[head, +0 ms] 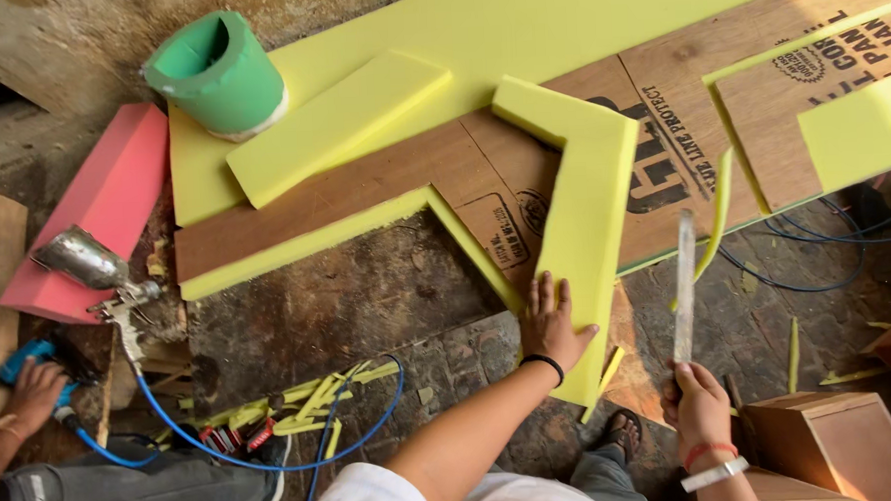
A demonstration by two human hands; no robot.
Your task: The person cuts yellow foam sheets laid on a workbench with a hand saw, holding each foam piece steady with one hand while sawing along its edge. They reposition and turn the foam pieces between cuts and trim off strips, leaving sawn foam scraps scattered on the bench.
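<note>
My left hand [552, 324] lies flat, fingers spread, on the lower end of an L-shaped piece of yellow foam [586, 204] that rests on a brown plywood sheet [412, 172]. My right hand [698, 405] grips the lower end of a long blade-like metal strip [684, 285], held upright just right of the foam piece. A thin curled yellow foam offcut [717, 219] hangs beside the strip. A rectangular yellow foam block [335, 125] lies further left on the sheet.
A green foam roll [220, 75] and a pink foam slab [103, 210] sit at the left. A spray gun [91, 271] with a blue hose [274, 458] lies nearby. Another person's hand [31, 394] is at far left. Wooden boxes [835, 444] stand at the lower right.
</note>
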